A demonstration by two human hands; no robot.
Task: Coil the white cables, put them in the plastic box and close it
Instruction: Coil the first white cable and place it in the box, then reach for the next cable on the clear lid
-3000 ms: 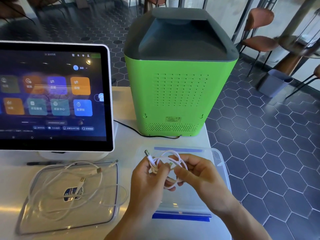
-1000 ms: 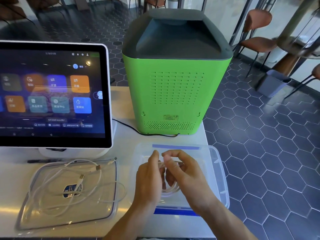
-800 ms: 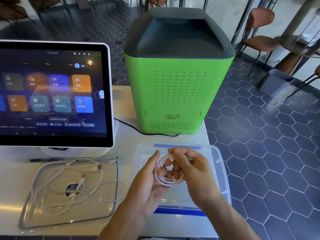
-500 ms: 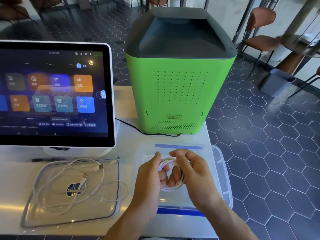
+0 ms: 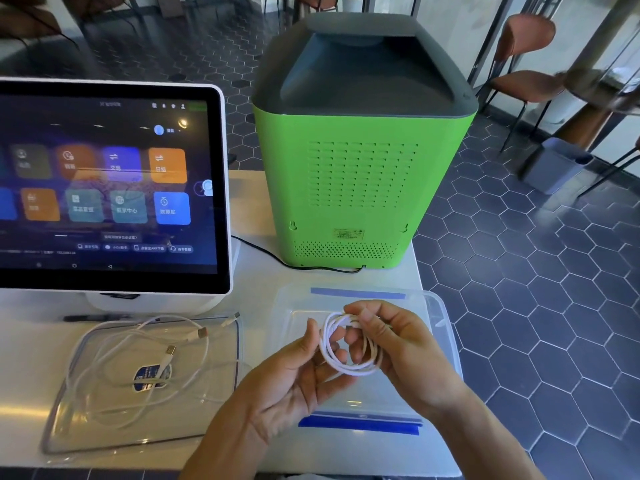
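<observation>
Above one plastic box (image 5: 445, 327), two hands (image 5: 398, 344) hold one coiled cable (image 5: 341, 358).

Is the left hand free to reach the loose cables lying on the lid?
Probably not yet: the left hand supports the coiled cable that the right hand pinches. Nothing blocks the loose cables on the lid.

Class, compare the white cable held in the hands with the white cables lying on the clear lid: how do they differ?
The held cable is wound into a small tight ring; the cables on the lid sprawl in wide, loose loops. The held cable hangs above the plastic box, gripped by the right hand and touched by the left hand; the cables on the lid lie untouched. Both are thin and white.
</observation>
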